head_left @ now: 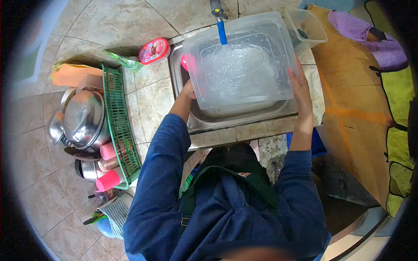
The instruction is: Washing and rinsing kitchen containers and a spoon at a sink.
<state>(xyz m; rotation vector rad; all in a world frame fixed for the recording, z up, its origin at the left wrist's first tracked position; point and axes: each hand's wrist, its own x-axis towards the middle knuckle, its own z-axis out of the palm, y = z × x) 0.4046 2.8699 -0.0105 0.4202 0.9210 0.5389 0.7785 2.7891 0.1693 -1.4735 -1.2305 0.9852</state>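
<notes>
A wide, clear rectangular plastic container (pixel 244 93) is tilted over the metal sink (pixel 213 124). Water falls onto it from a faucet (pixel 216 9) with a blue spout (pixel 222 33), and splashes across its middle. My left hand (pixel 189 90) is closed at its left edge, its fingertips partly hidden behind the plastic. On the opposite edge, my right hand (pixel 300 89) grips with the fingers along the side. Something bright pink (pixel 187 62) shows in the sink beside the container's left wall.
A green dish rack (pixel 115 117) with metal pots (pixel 82 117) and pink cups (pixel 109 180) stands left. Near the sink's far left corner sit a red-rimmed tub (pixel 154 51) and a green packet (pixel 124 61). Another clear container (pixel 307 29) stands far right, beside an orange-brown surface (pixel 348 100).
</notes>
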